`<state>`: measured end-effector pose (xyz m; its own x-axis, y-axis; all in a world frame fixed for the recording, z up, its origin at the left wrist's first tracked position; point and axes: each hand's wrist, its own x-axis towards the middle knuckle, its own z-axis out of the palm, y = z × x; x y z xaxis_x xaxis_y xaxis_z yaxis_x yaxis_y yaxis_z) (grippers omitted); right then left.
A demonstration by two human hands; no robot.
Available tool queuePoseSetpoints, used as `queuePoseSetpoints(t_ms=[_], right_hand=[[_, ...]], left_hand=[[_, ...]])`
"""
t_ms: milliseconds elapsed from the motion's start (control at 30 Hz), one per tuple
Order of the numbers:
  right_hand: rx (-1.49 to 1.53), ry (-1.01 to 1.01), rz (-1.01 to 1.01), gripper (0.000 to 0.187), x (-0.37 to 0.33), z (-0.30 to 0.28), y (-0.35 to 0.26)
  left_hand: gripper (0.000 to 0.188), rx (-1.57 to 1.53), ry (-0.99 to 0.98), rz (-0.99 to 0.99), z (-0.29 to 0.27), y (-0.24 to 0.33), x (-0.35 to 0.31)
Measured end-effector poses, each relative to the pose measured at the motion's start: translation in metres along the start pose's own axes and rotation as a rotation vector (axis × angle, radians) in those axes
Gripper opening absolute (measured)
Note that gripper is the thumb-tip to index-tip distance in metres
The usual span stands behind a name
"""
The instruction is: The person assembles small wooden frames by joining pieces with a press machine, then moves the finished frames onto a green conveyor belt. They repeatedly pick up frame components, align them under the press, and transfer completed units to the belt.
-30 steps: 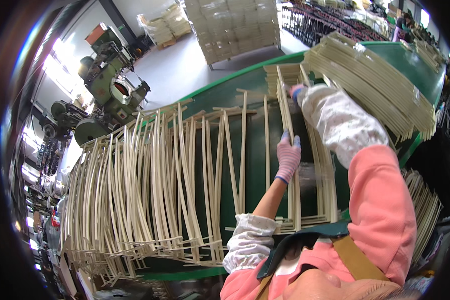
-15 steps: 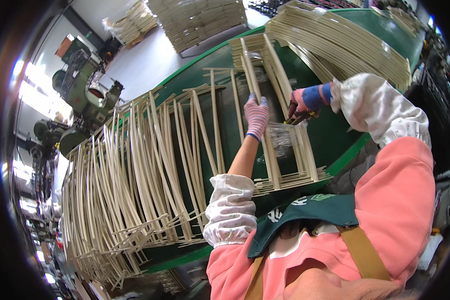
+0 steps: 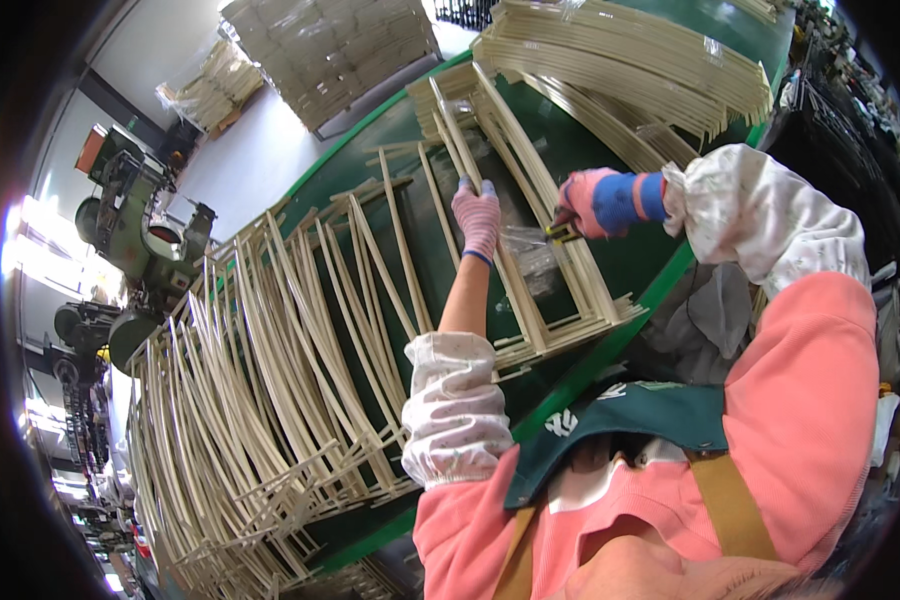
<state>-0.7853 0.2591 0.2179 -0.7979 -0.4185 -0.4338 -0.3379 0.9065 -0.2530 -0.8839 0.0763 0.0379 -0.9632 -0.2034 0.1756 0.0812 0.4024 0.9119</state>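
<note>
On the green bench (image 3: 650,240), the left hand (image 3: 478,218) pinches the pale frame stack (image 3: 517,290), likely steadying it, while the right hand (image 3: 595,202), grip clenched around a yellow tool (image 3: 562,233), sits beside the clear film (image 3: 535,250).

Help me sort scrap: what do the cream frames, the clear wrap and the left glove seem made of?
Cream frames: perhaps painted wood, plastic or coated metal; smooth, with soft highlights along their length.
Clear wrap: likely thin plastic film, glossy, given its see-through creases and bright glints.
Left glove: seemingly knitted fabric, matte, snug and striped; the fibre can't be told.
</note>
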Motion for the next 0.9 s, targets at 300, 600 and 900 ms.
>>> queuePoseSetpoints(t_ms=[300, 600, 900], right_hand=[[-0.112, -0.009, 0.088, 0.022, -0.001, 0.009, 0.001], [-0.581, -0.101, -0.034, 0.034, 0.136, 0.089, -0.018], [-0.361, -0.347, -0.036, 0.019, 0.085, 0.035, -0.022]], left_hand=[[0.042, -0.082, 0.007, 0.020, -0.004, 0.001, 0.000], [0.044, -0.091, 0.042, -0.011, -0.001, -0.004, 0.003], [0.041, 0.009, 0.067, 0.020, -0.005, 0.003, -0.002]])
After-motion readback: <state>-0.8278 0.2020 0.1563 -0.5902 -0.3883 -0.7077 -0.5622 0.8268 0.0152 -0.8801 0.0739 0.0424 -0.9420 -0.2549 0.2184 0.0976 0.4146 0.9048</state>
